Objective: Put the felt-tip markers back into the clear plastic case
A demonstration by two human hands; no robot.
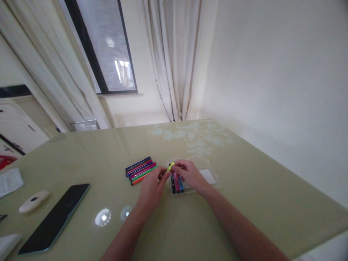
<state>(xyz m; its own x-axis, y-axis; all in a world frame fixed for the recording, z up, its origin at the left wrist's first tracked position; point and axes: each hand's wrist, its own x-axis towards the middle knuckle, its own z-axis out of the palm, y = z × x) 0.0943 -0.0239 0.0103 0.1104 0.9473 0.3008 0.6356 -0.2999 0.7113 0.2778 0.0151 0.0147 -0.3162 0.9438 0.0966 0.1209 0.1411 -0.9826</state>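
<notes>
A small yellow marker [171, 166] is pinched between the fingers of both my hands, its length partly hidden by them. My left hand [153, 184] grips it from the left, its fingers closed. From the right, my right hand [189, 174] closes on it with thumb and fingertips. Just below them lies a clear plastic case [217, 183], with a black marker [172, 185], a magenta marker [177, 184] and a blue marker [181, 185] side by side in its left part. Left of my left hand, several loose markers [140, 170] lie in a slanted row on the table.
The green table [108, 152] has a pale leaf pattern toward the back. At the left lie a black-screened tablet [56, 219], a whitish oval object [34, 201] and a folded white cloth or tissue [11, 182]. A wall [285, 90] runs along the right edge.
</notes>
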